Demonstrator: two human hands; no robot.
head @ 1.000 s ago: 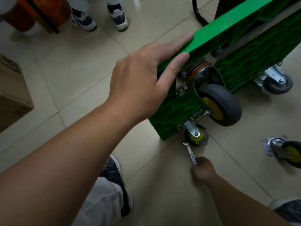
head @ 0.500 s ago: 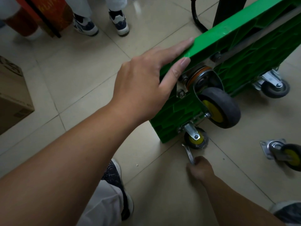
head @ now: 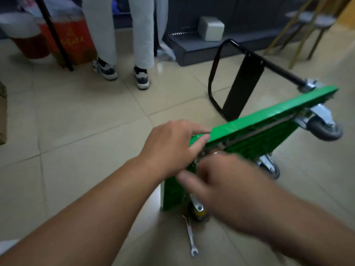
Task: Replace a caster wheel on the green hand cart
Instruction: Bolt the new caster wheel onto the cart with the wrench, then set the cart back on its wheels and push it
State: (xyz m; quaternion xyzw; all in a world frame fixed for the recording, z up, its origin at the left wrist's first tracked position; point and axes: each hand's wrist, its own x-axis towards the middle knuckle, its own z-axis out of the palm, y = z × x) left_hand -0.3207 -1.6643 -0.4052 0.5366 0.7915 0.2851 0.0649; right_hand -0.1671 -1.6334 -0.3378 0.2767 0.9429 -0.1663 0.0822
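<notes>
Left hand point(head: 171, 148) lies on the near top edge of the green hand cart point(head: 269, 120), fingers fairly straight, pressing rather than gripping. Right hand point(head: 230, 189) sits low against the cart's underside near that corner. It's badly blurred, so I cannot tell whether it grips anything. The cart stands tipped on its side on the tiled floor point(head: 76, 121), underside facing right. Just below the right hand, a small yellow-hubbed caster point(head: 199, 214) touches the floor. A wrench point(head: 191, 237) lies beside it, untouched.
</notes>
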